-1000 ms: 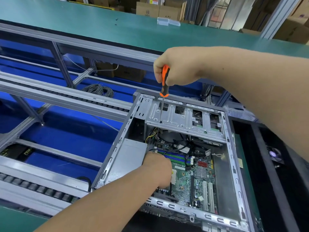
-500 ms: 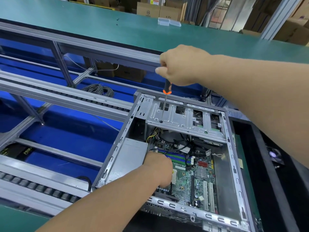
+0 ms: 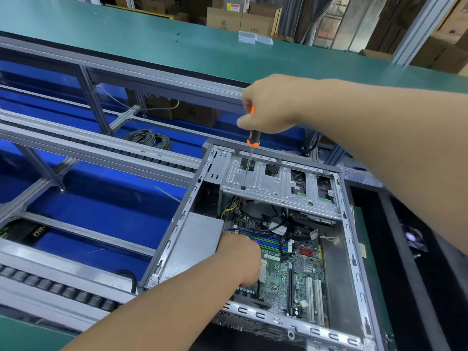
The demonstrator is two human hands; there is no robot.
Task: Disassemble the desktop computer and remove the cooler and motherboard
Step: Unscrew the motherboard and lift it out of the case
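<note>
Head view: open computer case (image 3: 174, 239) lying on its side, green motherboard (image 3: 286, 269) inside. Right hand (image 3: 272, 105) wrapped tight round orange screwdriver (image 3: 250, 148), tip down in a hole of the silver drive cage (image 3: 278, 183). Left hand (image 3: 240, 259) down on the motherboard; cannot tell its grip.

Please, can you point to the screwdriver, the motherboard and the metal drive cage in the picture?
screwdriver (image 3: 253, 139): head view, black-and-orange handle below the fist.
motherboard (image 3: 276, 279): head view, bare green board surface.
metal drive cage (image 3: 273, 188): head view, flat top plate.
</note>
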